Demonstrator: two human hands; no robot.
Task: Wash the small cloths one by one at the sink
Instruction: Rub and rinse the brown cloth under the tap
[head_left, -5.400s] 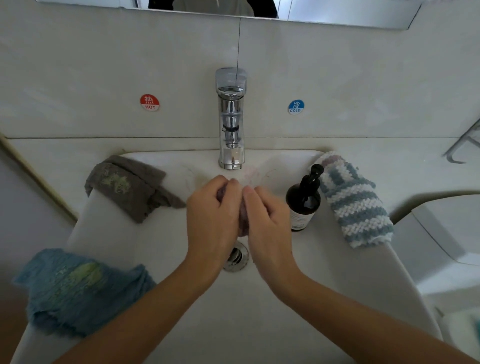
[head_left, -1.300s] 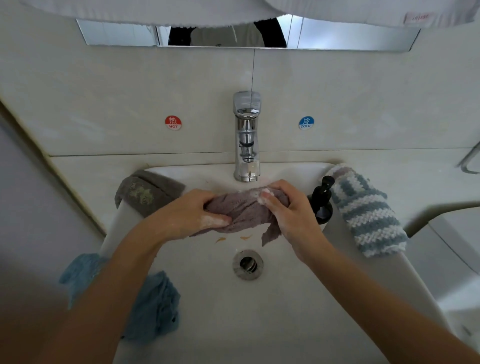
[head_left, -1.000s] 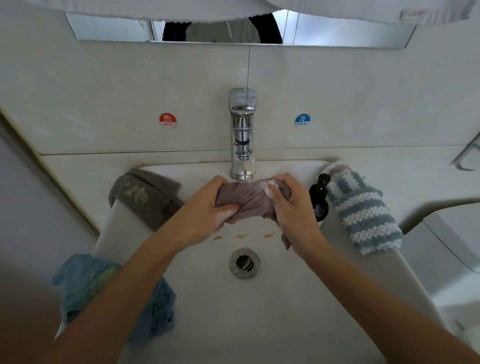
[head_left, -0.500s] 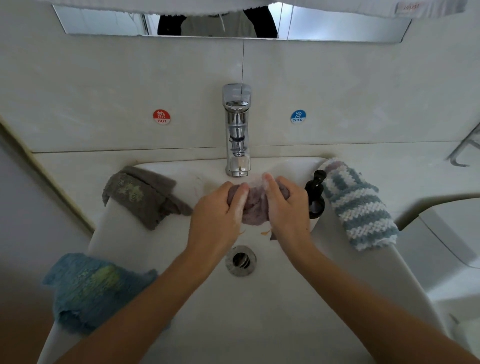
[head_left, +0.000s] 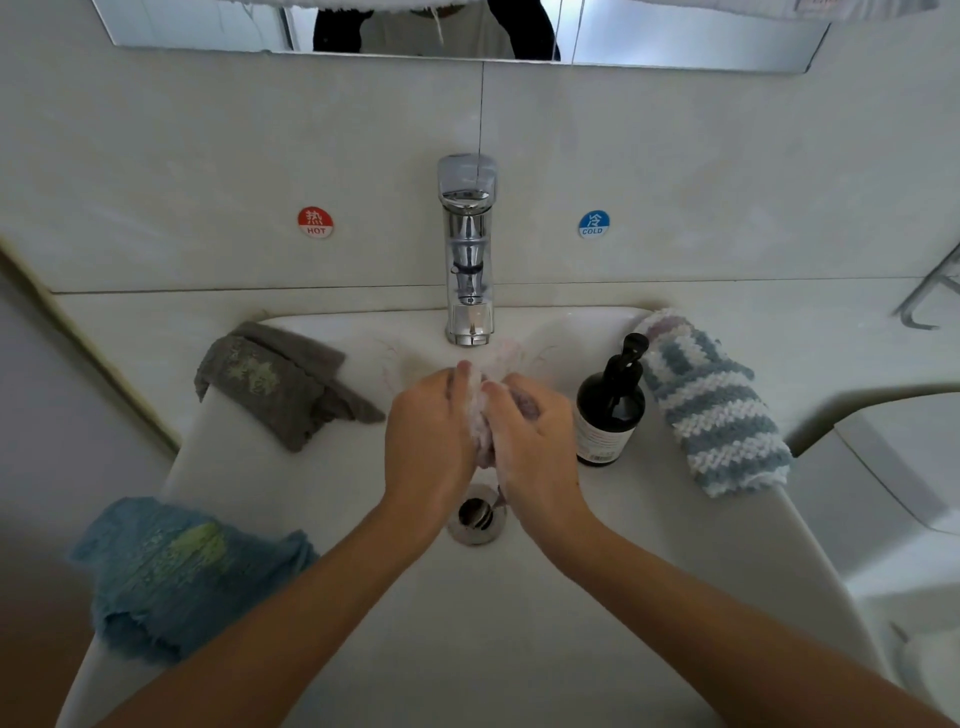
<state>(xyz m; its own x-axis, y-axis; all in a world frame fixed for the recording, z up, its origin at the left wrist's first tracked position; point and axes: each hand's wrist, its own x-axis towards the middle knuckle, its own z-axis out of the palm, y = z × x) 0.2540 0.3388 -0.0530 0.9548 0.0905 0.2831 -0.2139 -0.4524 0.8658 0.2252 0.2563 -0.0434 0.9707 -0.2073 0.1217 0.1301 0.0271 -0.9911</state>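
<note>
Over the white sink (head_left: 519, 623), just below the chrome tap (head_left: 468, 249), my left hand (head_left: 428, 436) and my right hand (head_left: 530, 441) grip a soapy mauve cloth (head_left: 480, 415) bunched tightly between them. Only a sliver of the cloth and some foam shows between my palms. A grey-brown cloth (head_left: 283, 387) with a greenish stain lies on the sink's back left rim. A blue cloth (head_left: 176, 571) with a green stain hangs over the left rim. A blue-and-white striped knitted cloth (head_left: 711, 405) lies on the right rim.
A dark pump bottle (head_left: 609, 410) stands right beside my right hand on the sink's right rim. The drain (head_left: 477, 513) sits below my hands. Hot and cold stickers flank the tap on the wall. A white fixture (head_left: 904, 467) is at the far right.
The mauve cloth was stretched out between my hands a second ago; both hands have since closed together and bunched it up. The view has tilted down slightly.
</note>
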